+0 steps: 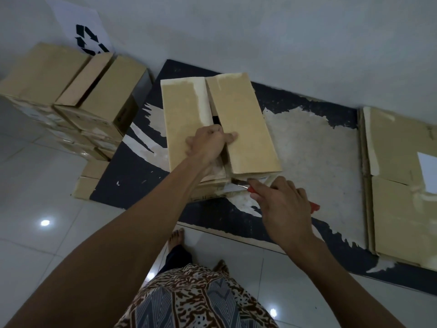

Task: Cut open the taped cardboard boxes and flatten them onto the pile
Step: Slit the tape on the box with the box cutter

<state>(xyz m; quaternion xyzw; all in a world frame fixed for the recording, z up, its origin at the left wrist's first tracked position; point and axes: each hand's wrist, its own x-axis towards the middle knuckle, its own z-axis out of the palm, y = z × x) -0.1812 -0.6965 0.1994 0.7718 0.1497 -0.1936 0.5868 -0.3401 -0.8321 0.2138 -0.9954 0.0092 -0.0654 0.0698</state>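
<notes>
A brown cardboard box (246,129) stands in the middle of a dark worn mat (307,143), its two top flaps parted along the centre seam. My left hand (208,143) has its fingers hooked into the gap and grips the edge of the right flap. My right hand (281,204) grips a red-handled cutter (238,183), whose blade tip touches the box's near edge at the seam. A pile of flattened cardboard (402,185) lies at the right end of the mat.
Several stacked cardboard boxes (71,95) stand at the left against the white wall, with a recycling sign (87,39) behind them. My bare feet (176,237) are on the white tiled floor just in front of the mat.
</notes>
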